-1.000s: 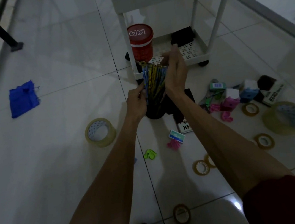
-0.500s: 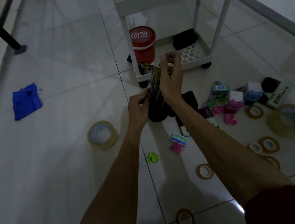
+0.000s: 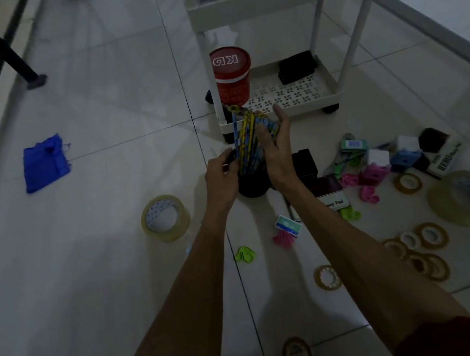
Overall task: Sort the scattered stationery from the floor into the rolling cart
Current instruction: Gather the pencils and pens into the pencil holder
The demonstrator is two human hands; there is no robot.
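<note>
A black pen cup [image 3: 253, 184] stands on the floor in front of the white rolling cart [image 3: 280, 3]. A bundle of yellow and blue pencils [image 3: 248, 136] sticks up out of the cup and fans to the right. My left hand [image 3: 221, 176] grips the cup's left rim. My right hand [image 3: 276, 149] cups the pencils from the right, fingers loosely curved against them. A red lidded tub [image 3: 232, 74] and a black box [image 3: 297, 66] sit on the cart's bottom shelf.
Tape rolls lie around: a big clear one [image 3: 165, 218] left, another [image 3: 467, 198] far right, several small ones [image 3: 420, 249] lower right. Clips, small boxes and a stamp pad [image 3: 329, 193] crowd the right. A blue cloth [image 3: 44, 162] lies far left.
My right hand closed the pencils into a tight bunch half a second ago; now its fingers have loosened and the pencils fan out again. The left hand stays on the cup.
</note>
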